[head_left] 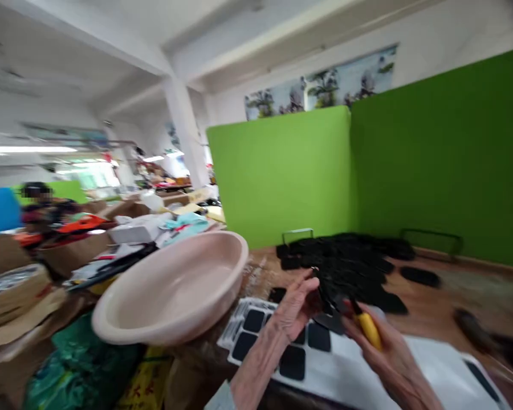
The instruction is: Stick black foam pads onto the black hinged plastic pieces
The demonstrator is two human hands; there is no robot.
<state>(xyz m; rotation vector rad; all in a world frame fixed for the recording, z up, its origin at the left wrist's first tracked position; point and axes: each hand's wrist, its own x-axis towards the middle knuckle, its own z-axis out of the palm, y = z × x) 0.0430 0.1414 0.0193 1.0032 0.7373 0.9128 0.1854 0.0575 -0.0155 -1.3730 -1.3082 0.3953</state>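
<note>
My left hand (297, 304) is closed around the edge of a dark piece (322, 293), blurred and partly lost against the black pile behind. In my right hand (382, 341) is a tool with a yellow handle (368, 329); its working end is too dark and smeared to make out. The two hands face each other closely, with a flat dark piece (331, 322) between them. Below them lies a white sheet (346, 364) bearing rounded black pads (293, 363). Just beyond, many flat black pieces (350, 259) are heaped on the wooden table.
A large pale pink basin (175, 290) stands left of my hands. Green partition panels (286, 176) close off the table's back. A dark object (472, 330) lies at right. Boxes, a green bag (81, 364) and clutter fill the left, where another person (43, 208) is visible.
</note>
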